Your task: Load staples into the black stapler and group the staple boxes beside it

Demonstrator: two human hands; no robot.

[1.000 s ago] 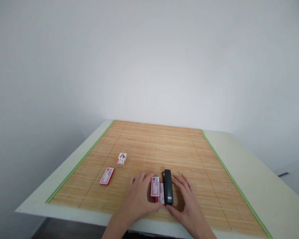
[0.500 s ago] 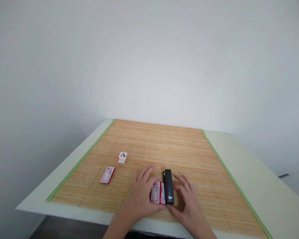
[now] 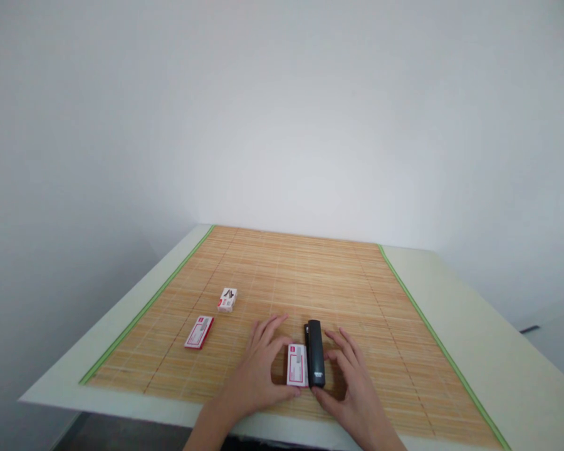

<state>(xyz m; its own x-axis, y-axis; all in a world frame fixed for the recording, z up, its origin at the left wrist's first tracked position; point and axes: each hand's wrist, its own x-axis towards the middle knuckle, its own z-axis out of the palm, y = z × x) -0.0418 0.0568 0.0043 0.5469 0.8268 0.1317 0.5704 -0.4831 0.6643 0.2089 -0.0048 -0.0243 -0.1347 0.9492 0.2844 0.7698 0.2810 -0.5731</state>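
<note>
A black stapler lies lengthwise on the bamboo mat near the front edge. A red-and-white staple box lies flat against its left side. My left hand rests on the mat with fingers spread, its thumb and fingertips touching the left side of that box. My right hand lies with fingers apart on the right of the stapler, thumb at the stapler's near end.
Two more red-and-white boxes sit to the left: a flat one and a smaller one behind it. The mat has green edging and lies on a pale table against a white wall.
The staple box was tilted up in my left hand; it now lies flat beside the stapler. My left fingers have spread out. The stapler has stayed in place.
</note>
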